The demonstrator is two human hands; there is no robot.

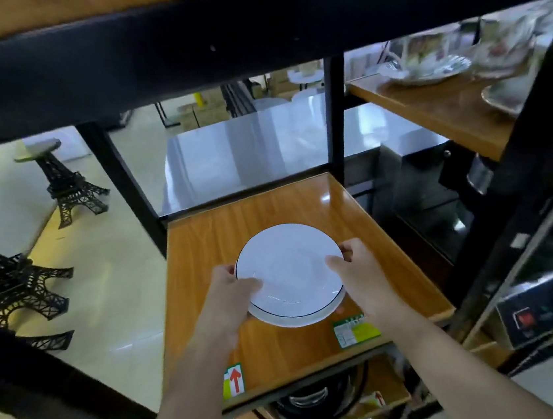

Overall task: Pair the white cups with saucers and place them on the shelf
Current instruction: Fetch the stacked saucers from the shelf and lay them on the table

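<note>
A white saucer point(289, 270) with a thin dark rim lies on top of a second white saucer, whose edge point(301, 322) shows below it. Both are over the wooden shelf board point(209, 237) of a black-framed rack. My left hand point(232, 290) grips the saucers' left edge, thumb on top. My right hand point(354, 266) grips the right edge, thumb on top. I cannot tell whether the stack rests on the board or is held just above it. No white cup is in view.
A thick black beam point(249, 40) of the upper shelf hangs overhead. The neighbouring shelf point(446, 110) at right carries patterned cups and saucers point(431, 64). Black tower-shaped stands point(69, 184) sit at left. A steel counter point(260, 142) lies behind. A dark pot point(307, 402) sits below.
</note>
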